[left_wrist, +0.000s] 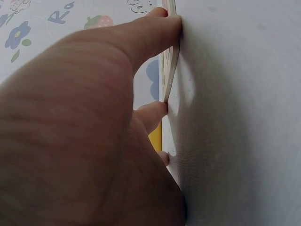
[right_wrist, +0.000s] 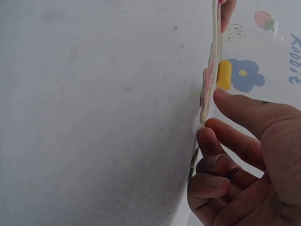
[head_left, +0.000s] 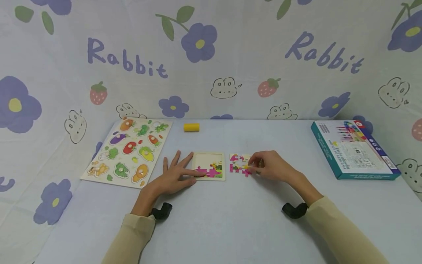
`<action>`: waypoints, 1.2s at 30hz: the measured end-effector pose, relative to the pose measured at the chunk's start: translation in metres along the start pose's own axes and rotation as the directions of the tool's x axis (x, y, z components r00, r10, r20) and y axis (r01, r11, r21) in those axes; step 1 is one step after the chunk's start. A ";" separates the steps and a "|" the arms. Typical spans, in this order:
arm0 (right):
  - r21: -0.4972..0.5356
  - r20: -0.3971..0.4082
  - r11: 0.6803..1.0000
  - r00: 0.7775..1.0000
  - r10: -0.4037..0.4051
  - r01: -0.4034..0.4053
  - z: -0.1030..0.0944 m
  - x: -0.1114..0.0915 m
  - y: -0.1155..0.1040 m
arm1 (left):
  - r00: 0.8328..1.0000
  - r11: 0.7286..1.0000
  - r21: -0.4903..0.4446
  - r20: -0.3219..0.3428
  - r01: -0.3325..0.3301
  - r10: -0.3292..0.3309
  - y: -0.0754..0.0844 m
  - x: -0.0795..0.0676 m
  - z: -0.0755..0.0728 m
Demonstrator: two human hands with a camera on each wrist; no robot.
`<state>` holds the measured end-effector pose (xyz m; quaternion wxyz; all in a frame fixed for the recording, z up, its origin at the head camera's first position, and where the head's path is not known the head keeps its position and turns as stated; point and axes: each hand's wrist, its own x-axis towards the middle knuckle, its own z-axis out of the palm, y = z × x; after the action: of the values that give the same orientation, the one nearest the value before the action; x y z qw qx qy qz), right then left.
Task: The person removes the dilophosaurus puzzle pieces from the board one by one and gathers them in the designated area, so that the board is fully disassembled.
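Observation:
A small square jigsaw tray (head_left: 202, 160) lies in the middle of the table, with joined pink and green jigsaw pieces (head_left: 211, 171) along its lower part. My left hand (head_left: 174, 176) is spread flat at its left side, index finger reaching over the lower left corner onto the pieces. Just right of the tray lies a patch of loose jigsaw pieces (head_left: 235, 168), mostly pink. My right hand (head_left: 271, 165) touches the patch's right side with bent fingers. In the right wrist view, thumb and index finger stand apart at the thin edges of the pieces (right_wrist: 207, 87).
A vegetable peg board (head_left: 126, 157) lies at the left. Behind the tray is a yellow cylinder (head_left: 191, 127). At the right rests a teal-sided flat box (head_left: 356, 150). A patterned cloth (head_left: 230, 44) hangs behind the table.

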<state>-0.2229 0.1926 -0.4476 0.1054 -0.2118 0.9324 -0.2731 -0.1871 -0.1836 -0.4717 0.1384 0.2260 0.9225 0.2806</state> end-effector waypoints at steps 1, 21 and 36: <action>-0.006 0.003 1.000 1.000 0.002 -0.002 0.000 -0.001 0.000 | 1.000 1.000 -0.001 0.001 0.000 0.000 0.000 0.000 0.000; -0.012 0.032 1.000 0.999 0.006 -0.005 -0.001 -0.004 0.000 | 1.000 1.000 -0.003 -0.003 0.000 0.000 0.002 0.000 -0.001; -0.022 0.026 1.000 1.000 -0.012 0.012 0.000 -0.004 0.002 | 1.000 1.000 0.000 -0.003 0.004 -0.004 0.003 -0.002 -0.001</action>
<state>-0.2202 0.1958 -0.4479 0.1133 -0.2221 0.9326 -0.2609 -0.1850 -0.1825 -0.4687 0.1376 0.2238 0.9231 0.2809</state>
